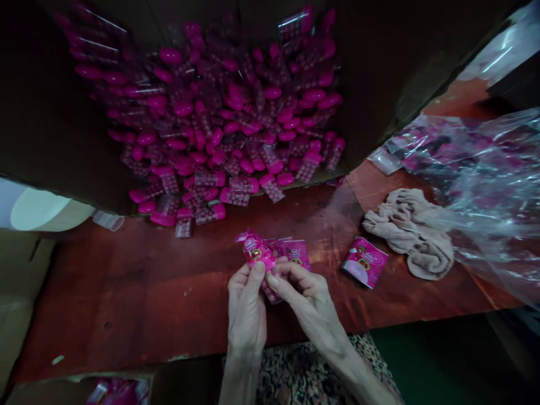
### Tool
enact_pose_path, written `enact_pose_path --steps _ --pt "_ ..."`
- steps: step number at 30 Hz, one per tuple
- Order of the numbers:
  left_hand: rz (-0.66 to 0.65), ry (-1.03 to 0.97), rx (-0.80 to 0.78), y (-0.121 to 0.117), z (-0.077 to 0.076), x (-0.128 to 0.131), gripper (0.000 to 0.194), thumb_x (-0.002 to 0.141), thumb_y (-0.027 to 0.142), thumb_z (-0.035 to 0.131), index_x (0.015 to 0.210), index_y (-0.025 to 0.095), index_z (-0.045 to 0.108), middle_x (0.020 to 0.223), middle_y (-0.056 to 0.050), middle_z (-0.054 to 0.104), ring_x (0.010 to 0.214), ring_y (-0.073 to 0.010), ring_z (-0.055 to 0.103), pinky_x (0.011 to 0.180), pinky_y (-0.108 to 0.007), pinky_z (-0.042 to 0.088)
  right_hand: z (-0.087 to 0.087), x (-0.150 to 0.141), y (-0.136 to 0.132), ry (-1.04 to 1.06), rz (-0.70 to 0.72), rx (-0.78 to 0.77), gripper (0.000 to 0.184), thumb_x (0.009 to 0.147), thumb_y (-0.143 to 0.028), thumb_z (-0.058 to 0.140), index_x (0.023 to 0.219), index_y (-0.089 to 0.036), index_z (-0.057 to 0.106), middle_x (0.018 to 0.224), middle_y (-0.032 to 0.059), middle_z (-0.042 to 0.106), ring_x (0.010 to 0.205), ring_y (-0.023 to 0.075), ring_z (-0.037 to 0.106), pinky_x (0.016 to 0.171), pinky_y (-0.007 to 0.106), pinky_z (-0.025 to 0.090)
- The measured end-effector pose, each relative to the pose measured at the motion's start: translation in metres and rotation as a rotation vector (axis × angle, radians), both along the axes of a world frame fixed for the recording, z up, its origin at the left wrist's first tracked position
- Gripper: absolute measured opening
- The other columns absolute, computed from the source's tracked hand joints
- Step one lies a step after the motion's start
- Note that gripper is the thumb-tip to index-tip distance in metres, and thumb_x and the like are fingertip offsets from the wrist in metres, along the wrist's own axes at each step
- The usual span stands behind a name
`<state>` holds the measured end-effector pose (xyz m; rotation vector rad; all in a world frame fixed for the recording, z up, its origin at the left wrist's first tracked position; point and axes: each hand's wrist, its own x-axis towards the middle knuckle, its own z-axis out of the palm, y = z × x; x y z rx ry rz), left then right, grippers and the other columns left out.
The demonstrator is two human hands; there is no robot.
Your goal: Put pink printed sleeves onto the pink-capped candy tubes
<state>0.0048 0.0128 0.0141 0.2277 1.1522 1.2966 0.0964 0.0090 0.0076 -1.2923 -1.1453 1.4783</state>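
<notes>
Above the table's front edge, both hands hold one small clear candy bottle (270, 292) with pink balls inside. A shiny pink printed wrapper (253, 246) covers its upper end. My left hand (248, 306) pinches it from the left, the thumb on the wrapper. From the right, my right hand (312, 298) closes thumb and fingers at the wrapper's lower edge. Just behind the right fingers lie several flat pink printed wrappers (300, 251), partly hidden. A separate stack of printed wrappers (366, 261) lies farther right.
A large cardboard box (379, 67) at the back holds many pink-capped candy bottles (236, 126), some spilling onto the red table (126, 292). At right are a crumpled cloth (415, 230) and a clear plastic bag (485, 169). A white bowl (42, 209) and plastic cup (110, 220) stand left.
</notes>
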Motion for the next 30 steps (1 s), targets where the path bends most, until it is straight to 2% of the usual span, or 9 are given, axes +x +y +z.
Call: enact_pose_path --steps 5,8,11,14,17,19,22,26,30 --pt "0.071 0.045 -0.008 -0.002 0.005 0.002 0.02 0.072 0.034 0.068 0.078 0.015 0.071 0.074 -0.006 0.07 0.061 -0.0124 0.059 0.06 -0.023 0.045 -0.004 -0.01 -0.004 0.002 -0.095 0.008 0.017 0.083 -0.033 0.057 0.089 -0.017 0.06 0.074 0.0013 0.062 0.063 0.0123 0.059 0.059 0.022 0.05" --pt "0.113 0.079 -0.01 -0.005 0.003 0.003 0.018 0.071 0.033 0.069 0.076 0.016 0.071 0.065 -0.001 0.066 0.051 -0.0076 0.052 0.049 -0.018 0.039 -0.006 -0.016 -0.008 -0.056 -0.133 0.074 0.027 0.088 -0.03 0.05 0.113 -0.019 0.053 0.091 0.0054 0.066 0.072 0.014 0.063 0.064 0.024 0.052" --pt "0.107 0.112 0.002 -0.008 -0.001 0.0 0.017 0.07 0.033 0.07 0.073 0.016 0.07 0.056 0.002 0.061 0.048 -0.0063 0.049 0.044 -0.016 0.035 -0.009 -0.014 -0.009 -0.172 -0.098 0.198 0.033 0.09 -0.025 0.046 0.123 -0.021 0.051 0.109 0.0088 0.065 0.089 0.0173 0.064 0.077 0.028 0.052" --pt "0.2 0.23 0.052 -0.008 -0.002 -0.01 0.017 0.069 0.029 0.072 0.082 0.019 0.07 0.07 0.0 0.067 0.063 -0.0095 0.059 0.058 -0.017 0.044 -0.009 -0.009 -0.006 -0.242 -0.062 0.273 0.034 0.09 -0.022 0.046 0.122 -0.022 0.055 0.115 0.008 0.064 0.104 0.0199 0.06 0.09 0.033 0.048" --pt "0.305 0.502 0.13 -0.005 0.0 -0.025 0.031 0.066 0.022 0.074 0.096 0.024 0.067 0.094 -0.001 0.068 0.088 -0.0136 0.061 0.08 -0.022 0.045 -0.009 -0.003 -0.004 -0.249 -0.032 0.236 0.032 0.09 -0.024 0.047 0.119 -0.021 0.059 0.111 0.0083 0.067 0.1 0.0213 0.062 0.088 0.036 0.049" --pt "0.225 0.704 0.199 -0.002 0.001 -0.035 0.027 0.067 0.019 0.073 0.093 0.022 0.068 0.102 -0.003 0.066 0.097 -0.0164 0.059 0.087 -0.025 0.043 -0.008 0.0 -0.003 -0.238 0.007 0.2 0.031 0.09 -0.025 0.047 0.118 -0.021 0.06 0.11 0.0082 0.067 0.1 0.0223 0.062 0.089 0.039 0.049" --pt "0.093 0.878 0.29 0.003 0.0 -0.047 0.012 0.07 0.019 0.069 0.082 0.021 0.069 0.099 -0.003 0.065 0.096 -0.0172 0.058 0.088 -0.027 0.042 -0.008 0.003 -0.004 -0.221 0.081 0.18 0.032 0.091 -0.026 0.045 0.12 -0.022 0.058 0.113 0.0071 0.066 0.104 0.0218 0.06 0.092 0.04 0.046" --pt "0.047 0.876 0.348 0.007 -0.007 -0.058 0.009 0.073 0.017 0.066 0.078 0.023 0.071 0.091 -0.001 0.069 0.089 -0.0149 0.06 0.083 -0.026 0.044 -0.007 0.007 -0.004 -0.243 0.156 0.209 0.032 0.091 -0.025 0.045 0.12 -0.021 0.058 0.114 0.0073 0.065 0.104 0.021 0.06 0.092 0.038 0.046" --pt "-0.022 0.718 0.324 0.005 -0.013 -0.067 0.009 0.075 0.019 0.065 0.075 0.023 0.073 0.09 -0.001 0.071 0.088 -0.0151 0.061 0.079 -0.025 0.044 -0.009 0.012 -0.004 -0.251 0.19 0.216 0.031 0.091 -0.025 0.045 0.118 -0.022 0.06 0.111 0.0078 0.066 0.103 0.0213 0.06 0.087 0.037 0.048"
